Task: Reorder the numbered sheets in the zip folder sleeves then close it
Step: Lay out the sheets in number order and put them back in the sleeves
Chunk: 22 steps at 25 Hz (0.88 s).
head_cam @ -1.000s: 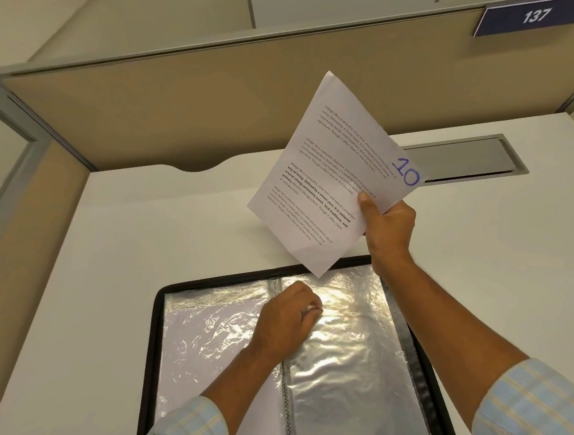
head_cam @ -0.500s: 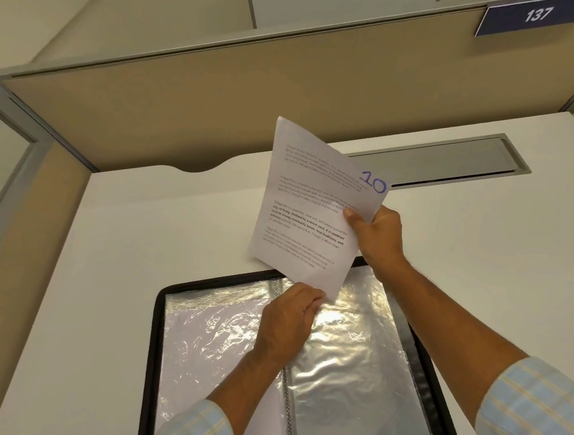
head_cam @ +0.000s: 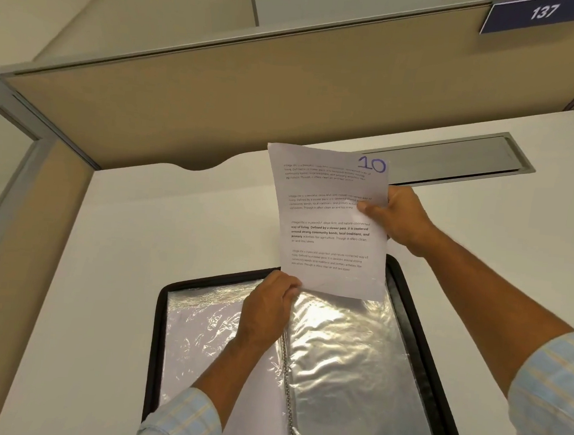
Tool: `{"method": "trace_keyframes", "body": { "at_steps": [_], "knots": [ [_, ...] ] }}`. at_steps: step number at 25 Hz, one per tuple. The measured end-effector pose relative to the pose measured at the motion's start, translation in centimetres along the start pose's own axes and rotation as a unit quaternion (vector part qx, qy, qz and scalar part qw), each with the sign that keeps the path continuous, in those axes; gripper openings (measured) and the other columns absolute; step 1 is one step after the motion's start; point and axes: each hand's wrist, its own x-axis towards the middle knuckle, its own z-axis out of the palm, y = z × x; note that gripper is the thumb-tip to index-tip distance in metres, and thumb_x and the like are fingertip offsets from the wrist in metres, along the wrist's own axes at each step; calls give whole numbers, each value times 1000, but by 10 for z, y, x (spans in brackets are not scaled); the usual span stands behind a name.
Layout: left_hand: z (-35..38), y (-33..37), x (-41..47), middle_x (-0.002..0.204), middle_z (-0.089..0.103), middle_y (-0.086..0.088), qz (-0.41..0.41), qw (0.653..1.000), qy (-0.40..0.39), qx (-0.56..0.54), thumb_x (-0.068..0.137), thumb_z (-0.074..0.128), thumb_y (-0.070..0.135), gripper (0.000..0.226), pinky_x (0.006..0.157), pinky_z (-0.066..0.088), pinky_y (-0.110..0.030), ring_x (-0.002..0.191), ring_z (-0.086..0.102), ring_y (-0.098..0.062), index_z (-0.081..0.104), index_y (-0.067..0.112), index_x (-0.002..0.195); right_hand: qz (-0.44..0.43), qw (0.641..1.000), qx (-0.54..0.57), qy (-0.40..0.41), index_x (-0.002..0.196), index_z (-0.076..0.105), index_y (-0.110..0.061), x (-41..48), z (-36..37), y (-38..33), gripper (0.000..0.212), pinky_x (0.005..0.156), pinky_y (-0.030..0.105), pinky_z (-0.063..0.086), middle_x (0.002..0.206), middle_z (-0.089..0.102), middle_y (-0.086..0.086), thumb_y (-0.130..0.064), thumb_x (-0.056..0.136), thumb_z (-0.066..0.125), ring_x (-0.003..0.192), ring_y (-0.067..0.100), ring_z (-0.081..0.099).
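Above folder [head_cam: 156,344], sheet 10 [head_cam: 329,227] long-axis upright; right hand [head_cam: 403,219] pinches edge, left hand [head_cam: 265,313] pinches sleeve [head_cam: 343,352]

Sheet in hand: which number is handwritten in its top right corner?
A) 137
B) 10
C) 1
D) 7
B: a handwritten 10 sits in the top right corner of the sheet, which the right hand grips by its right edge; 137 is on the sign above the partition.

One head-worn wide-angle view, looked forward and down over the desk [head_cam: 118,290], sat near enough to read print on the sheet [head_cam: 329,227] (straight edges bowed by the lens), zip folder [head_cam: 156,344] below, partition [head_cam: 184,113] beyond.
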Motion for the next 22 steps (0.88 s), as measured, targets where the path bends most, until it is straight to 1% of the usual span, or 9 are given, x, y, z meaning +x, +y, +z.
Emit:
{"method": "trace_keyframes", "body": {
  "at_steps": [2, 4, 7, 9, 11, 14, 16, 20, 22],
  "knots": [
    [-2, -1, 1, 103, 64, 17, -5, 1000, -1, 9, 102, 62, 19, 11, 76, 58, -35, 89, 61, -3, 69, 27, 104, -4, 999, -13, -29, 120, 68, -29, 3, 0, -2, 22, 65, 41, 66, 107, 75, -3, -19, 100, 67, 89, 19, 76],
    [-2, 0, 3, 104, 63, 18, -6, 1000, -3, 13, 102, 61, 20, 11, 77, 57, -34, 90, 60, -2, 68, 28, 104, -7, 999, -15, -48, 125, 70, -25, 6, -1, -3, 25, 67, 44, 66, 109, 75, -2, -18, 100, 67, 91, 19, 76],
    [-4, 3, 6, 103, 63, 19, -9, 1000, -10, 12, 103, 60, 21, 11, 78, 57, -34, 91, 60, -3, 67, 30, 104, 1, 999, 19, -39, 127, 70, -22, 13, -6, -7, 29, 69, 45, 66, 111, 76, -1, -16, 99, 68, 92, 20, 77],
    [-4, 3, 6, 103, 63, 19, -8, 1000, -12, 16, 103, 60, 20, 12, 78, 57, -35, 92, 60, -3, 68, 29, 105, 14, 998, 39, -48, 127, 70, -23, 17, -8, -6, 29, 68, 42, 66, 111, 77, -2, -16, 99, 69, 91, 20, 78],
    [-3, 0, 6, 104, 64, 17, -3, 1000, -15, 13, 103, 59, 19, 13, 79, 57, -36, 93, 61, -4, 68, 27, 107, 51, 995, 40, -71, 126, 70, -23, 19, -6, -3, 29, 65, 38, 65, 110, 77, -2, -17, 98, 71, 91, 20, 78],
    [-1, 1, 6, 103, 65, 16, -2, 1000, -20, -3, 104, 58, 20, 13, 78, 58, -38, 90, 64, -6, 68, 28, 107, 94, 990, -1, -106, 126, 69, -21, 18, 1, 6, 29, 65, 37, 64, 109, 76, 0, -18, 97, 72, 91, 21, 77],
    [-1, 3, 7, 105, 64, 17, -2, 1000, -14, -13, 103, 60, 22, 11, 80, 58, -37, 93, 64, -6, 69, 27, 108, 107, 987, -8, -122, 125, 68, -19, 16, 6, 10, 28, 65, 37, 64, 109, 76, 2, -18, 97, 71, 92, 21, 77],
    [1, 14, 10, 107, 64, 17, 50, 998, -29, -21, 101, 65, 30, 12, 77, 56, -30, 93, 60, -1, 68, 26, 112, 124, 981, -1, -149, 123, 68, -14, 12, 12, 15, 26, 67, 40, 65, 108, 78, 6, -17, 97, 71, 90, 22, 78],
    [7, 23, 13, 105, 65, 16, 80, 996, -35, -27, 100, 67, 29, 11, 77, 54, -26, 92, 59, 1, 69, 25, 110, 121, 974, -21, -189, 120, 68, -14, 9, 11, 16, 24, 67, 39, 65, 107, 78, 6, -16, 97, 72, 89, 22, 79]
  ]
}}
